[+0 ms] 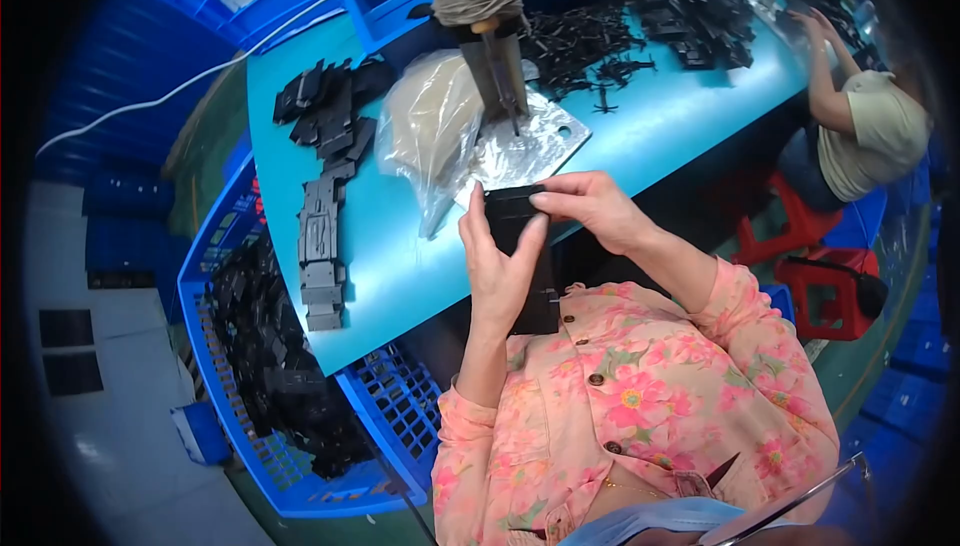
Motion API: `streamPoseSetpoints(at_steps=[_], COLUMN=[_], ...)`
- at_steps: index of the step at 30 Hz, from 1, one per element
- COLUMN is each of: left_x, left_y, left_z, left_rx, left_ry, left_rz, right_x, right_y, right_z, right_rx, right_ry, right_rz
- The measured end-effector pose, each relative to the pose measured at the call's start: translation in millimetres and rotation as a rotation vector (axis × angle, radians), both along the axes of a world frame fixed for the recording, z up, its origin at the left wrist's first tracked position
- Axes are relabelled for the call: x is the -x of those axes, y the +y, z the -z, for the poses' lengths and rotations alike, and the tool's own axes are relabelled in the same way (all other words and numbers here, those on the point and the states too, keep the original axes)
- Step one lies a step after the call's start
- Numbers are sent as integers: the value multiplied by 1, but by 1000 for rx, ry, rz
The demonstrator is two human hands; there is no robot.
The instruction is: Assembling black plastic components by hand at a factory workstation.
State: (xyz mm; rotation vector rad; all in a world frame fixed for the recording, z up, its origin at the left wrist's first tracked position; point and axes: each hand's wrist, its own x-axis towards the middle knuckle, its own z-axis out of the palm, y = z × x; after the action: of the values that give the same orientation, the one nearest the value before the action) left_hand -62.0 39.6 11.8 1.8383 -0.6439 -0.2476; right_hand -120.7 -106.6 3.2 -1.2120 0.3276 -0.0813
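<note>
Hands meet just before the desk [640, 136] edge, left hand [497, 271] cupping the black part [520, 246] from below, right hand [592, 208] pinching its top corner, seemingly to steady it for inspection.

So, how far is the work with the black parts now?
Done, it seems: a row of black parts lies lined up on the table. In hand: the left hand and right hand hold one black part together. Left: the crate beside the table holds many loose parts.
</note>
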Motion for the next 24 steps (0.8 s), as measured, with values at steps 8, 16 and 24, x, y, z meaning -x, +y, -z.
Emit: streamPoseSetpoints(at_steps=[8,16,24], left_x=[-23,-41,-59], left_y=[7,4,-8], left_z=[8,12,18], left_rx=[180,468,486], left_ry=[402,920,1014], left_rz=[40,84,135], right_x=[1,-6,-17], right_y=[-14,-29,-34], right_z=[-3,1,7], right_rx=[-77,-266,-361], right_ry=[154,161,170], right_rz=[7,-38,32])
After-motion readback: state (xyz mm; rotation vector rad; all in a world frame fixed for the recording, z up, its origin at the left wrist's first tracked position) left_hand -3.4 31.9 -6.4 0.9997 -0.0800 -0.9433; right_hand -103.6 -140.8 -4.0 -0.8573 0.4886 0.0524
